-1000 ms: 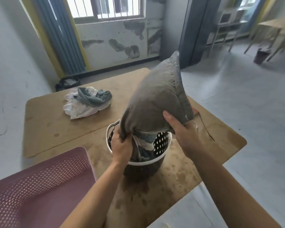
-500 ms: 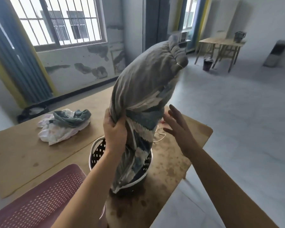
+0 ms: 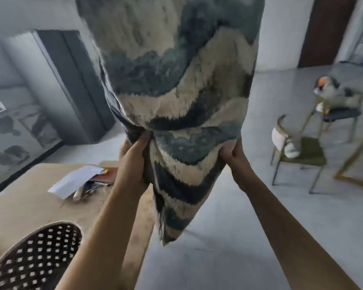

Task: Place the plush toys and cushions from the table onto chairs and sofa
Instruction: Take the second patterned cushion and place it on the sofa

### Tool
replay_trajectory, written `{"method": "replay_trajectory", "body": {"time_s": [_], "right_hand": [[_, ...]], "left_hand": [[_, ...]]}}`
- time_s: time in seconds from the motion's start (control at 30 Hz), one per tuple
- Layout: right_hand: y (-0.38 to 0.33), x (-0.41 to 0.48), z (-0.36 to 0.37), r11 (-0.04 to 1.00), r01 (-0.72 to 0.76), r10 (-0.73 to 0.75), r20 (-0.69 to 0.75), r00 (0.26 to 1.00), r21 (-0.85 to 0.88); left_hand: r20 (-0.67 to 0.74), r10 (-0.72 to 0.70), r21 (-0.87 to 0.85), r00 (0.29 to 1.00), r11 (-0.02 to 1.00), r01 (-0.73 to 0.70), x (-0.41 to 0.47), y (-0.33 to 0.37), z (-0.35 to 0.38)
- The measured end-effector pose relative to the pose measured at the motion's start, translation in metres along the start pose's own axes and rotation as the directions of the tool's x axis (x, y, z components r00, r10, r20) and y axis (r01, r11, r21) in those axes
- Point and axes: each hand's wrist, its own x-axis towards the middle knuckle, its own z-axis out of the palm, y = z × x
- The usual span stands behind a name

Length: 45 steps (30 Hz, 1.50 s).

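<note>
A large cushion (image 3: 176, 84) with wavy blue, dark and cream bands hangs upright in front of me, filling the upper middle of the view. My left hand (image 3: 134, 155) grips its left lower edge and my right hand (image 3: 234, 152) pinches its right lower edge. Its bottom corner dangles past the edge of the brown table (image 3: 29, 201). Two chairs stand on the floor at right: the nearer chair (image 3: 302, 158) holds a pale plush toy (image 3: 289, 150), the farther chair (image 3: 342, 114) holds a grey, white and orange plush toy (image 3: 333, 91).
A black-and-white perforated basket (image 3: 34, 260) sits at the lower left on the table. Papers and books (image 3: 82, 181) lie further along the table. A gold-coloured frame leg (image 3: 356, 155) crosses the right edge. Grey floor spreads between table and chairs.
The cushion has come fully out of the basket and is raised high. My right hand, open half a second ago, now grips it. The view has swung right toward the chairs.
</note>
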Motion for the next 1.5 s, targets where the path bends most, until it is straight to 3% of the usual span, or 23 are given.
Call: {"method": "replay_trajectory", "body": {"time_s": [0.1, 0.17, 0.27, 0.4, 0.47, 0.63, 0.73, 0.83, 1.0, 1.17, 1.33, 1.43, 1.5], "right_hand": [[-0.003, -0.024, -0.135, 0.999, -0.037, 0.039, -0.132, 0.991, 0.018], [-0.003, -0.047, -0.226, 0.99, -0.051, 0.085, -0.265, 0.96, 0.134], [-0.007, -0.09, -0.338, 0.965, -0.028, 0.148, -0.451, 0.88, 0.262], [-0.006, -0.138, -0.437, 0.92, -0.032, 0.288, -0.617, 0.733, 0.391], [-0.005, -0.155, -0.482, 0.926, -0.048, 0.322, -0.719, 0.616, 0.374], [0.018, -0.174, -0.593, 0.956, -0.051, 0.293, -0.939, 0.179, 0.288], [0.033, -0.17, -0.666, 0.975, -0.109, 0.2, -0.979, 0.028, 0.196], [0.037, -0.161, -0.751, 0.97, -0.203, 0.129, -0.991, -0.024, 0.131], [-0.005, -0.178, -0.876, 0.94, -0.338, -0.003, -0.992, -0.13, 0.041], [-0.034, -0.235, -0.973, 0.962, -0.273, -0.036, -0.978, -0.205, 0.022], [-0.023, -0.297, -1.098, 0.975, -0.219, -0.033, -0.963, -0.267, 0.027], [-0.029, -0.328, -1.185, 0.984, -0.177, -0.045, -0.956, -0.289, 0.007], [-0.044, -0.342, -1.24, 0.985, -0.17, -0.048, -0.958, -0.283, 0.001]], "left_hand": [[0.153, -0.09, 0.02, 0.984, 0.996, 0.088, -0.016, -0.053, 0.106], [0.29, -0.16, 0.027, 0.944, 0.987, 0.159, -0.028, -0.089, 0.177], [0.479, -0.255, 0.052, 0.84, 0.964, 0.262, -0.054, -0.138, 0.277], [0.672, -0.351, 0.128, 0.652, 0.923, 0.364, -0.096, -0.196, 0.397], [0.734, -0.344, 0.19, 0.586, 0.932, 0.31, -0.108, -0.222, 0.449], [0.802, -0.347, 0.402, 0.487, 0.916, -0.009, -0.115, -0.317, 0.562], [0.836, -0.331, 0.383, 0.437, 0.923, -0.032, -0.129, -0.39, 0.633], [0.88, -0.315, 0.343, 0.355, 0.939, -0.017, -0.152, -0.447, 0.715], [0.893, -0.368, 0.343, 0.259, 0.929, 0.138, -0.197, -0.482, 0.868], [0.887, -0.45, 0.432, 0.104, 0.888, 0.161, -0.274, -0.515, 1.008], [0.904, -0.428, 0.425, -0.001, 0.898, 0.116, -0.374, -0.571, 1.134], [0.899, -0.438, 0.433, 0.005, 0.892, 0.127, -0.434, -0.595, 1.207], [0.896, -0.438, 0.424, 0.076, 0.893, 0.154, -0.463, -0.603, 1.255]]}}
